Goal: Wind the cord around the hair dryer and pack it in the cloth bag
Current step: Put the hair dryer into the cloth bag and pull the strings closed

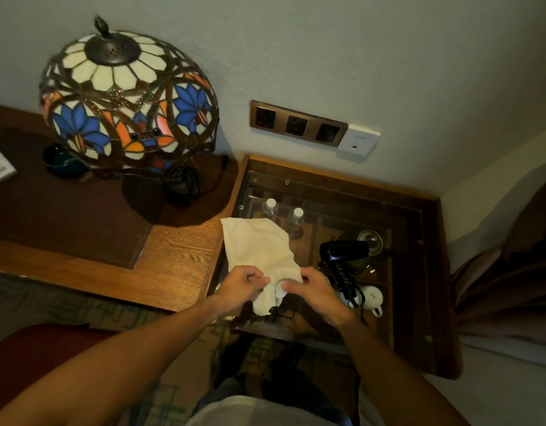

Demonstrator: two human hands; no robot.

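Observation:
A cream cloth bag lies on the glass-topped side table, its mouth towards me. My left hand pinches the bag's near edge on the left, and my right hand pinches it on the right. A black hair dryer rests on the glass just right of the bag. Its coiled black cord runs towards me, beside my right hand. A dark drawstring hangs from the bag's mouth.
A stained-glass lamp stands on the wooden desk at the left. Two water bottles, a kettle and a white cup show under the glass. Wall sockets sit behind; a curtain hangs at the right.

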